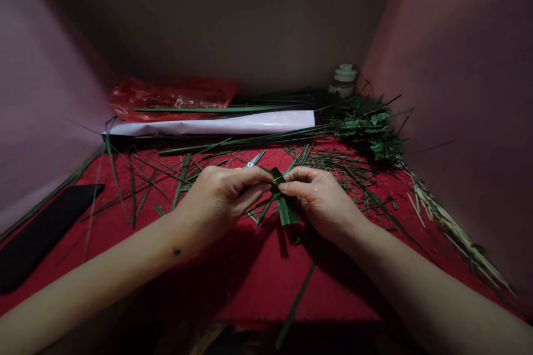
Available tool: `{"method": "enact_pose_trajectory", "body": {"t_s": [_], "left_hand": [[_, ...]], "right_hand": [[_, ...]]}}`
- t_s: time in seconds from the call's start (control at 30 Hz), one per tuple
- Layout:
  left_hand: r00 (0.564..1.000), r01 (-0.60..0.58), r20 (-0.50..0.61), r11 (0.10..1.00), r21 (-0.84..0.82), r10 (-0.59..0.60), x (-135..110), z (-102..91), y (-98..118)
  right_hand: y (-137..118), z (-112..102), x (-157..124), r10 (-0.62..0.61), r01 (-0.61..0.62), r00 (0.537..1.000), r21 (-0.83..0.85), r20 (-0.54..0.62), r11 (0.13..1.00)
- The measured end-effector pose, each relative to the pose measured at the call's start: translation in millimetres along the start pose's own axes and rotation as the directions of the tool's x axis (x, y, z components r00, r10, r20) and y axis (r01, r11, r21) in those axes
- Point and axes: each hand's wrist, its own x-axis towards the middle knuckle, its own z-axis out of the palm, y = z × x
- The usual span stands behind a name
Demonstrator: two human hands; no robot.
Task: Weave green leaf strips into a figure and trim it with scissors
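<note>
Between my two hands, above the red tabletop, is a small folded piece of green leaf strip (287,211), its broad end hanging down. My left hand (227,188) pinches its upper left side between thumb and fingertips. From the other side, my right hand (320,197) grips it with thumb and forefinger. Just behind my left fingers lie scissors (252,162), one pointed blade showing and the handles mostly hidden. A loose long leaf strip (296,305) reaches over the table's front edge below my hands.
Cut green scraps (345,163) litter the red table (250,283). Along the back lie a white roll (266,122), a red plastic bag (166,97) and a leafy bundle (375,127). A white-capped bottle (343,80) stands behind. A black flat object (50,233) lies left. Walls enclose three sides.
</note>
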Motion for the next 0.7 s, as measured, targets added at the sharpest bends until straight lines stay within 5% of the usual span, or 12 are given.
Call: {"method": "enact_pose_trajectory", "body": {"t_s": [0.33,0.7], "left_hand": [[0.996,0.034,0.084,0.996,0.081,-0.041,1.7,5.0,-0.7],[0.995,0.058,0.082,0.998,-0.008,-0.057,4.9,7.5,1.5]], "right_hand": [[2.6,-1.8,1.1,0.008,-0.008,1.0,0.016,0.0,1.0],[7.4,-3.3,5.3,-0.018,0.017,1.0,0.177,0.007,0.984]]}}
